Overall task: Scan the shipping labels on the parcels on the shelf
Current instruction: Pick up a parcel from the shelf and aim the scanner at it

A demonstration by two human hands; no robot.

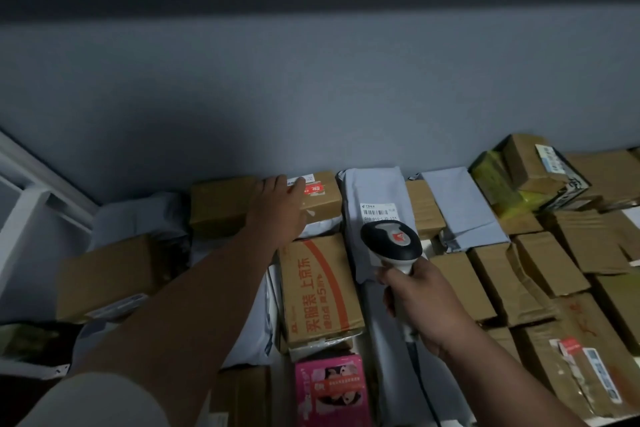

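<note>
My right hand (419,305) grips the handle of a black and white barcode scanner (391,241), whose head points at a grey mailer bag (377,191) with a white shipping label (377,211). My left hand (277,208) reaches far back and rests on a brown box (323,199) against the wall; that box carries a white label (299,181) and a red sticker. In front of it lies a cardboard box with orange print (318,288).
Many brown cardboard parcels (519,274) and grey bags (460,204) cover the shelf to the right. A pink box (329,388) lies near the front. A white shelf frame (31,198) stands at the left. A blue-grey wall (311,97) backs the shelf.
</note>
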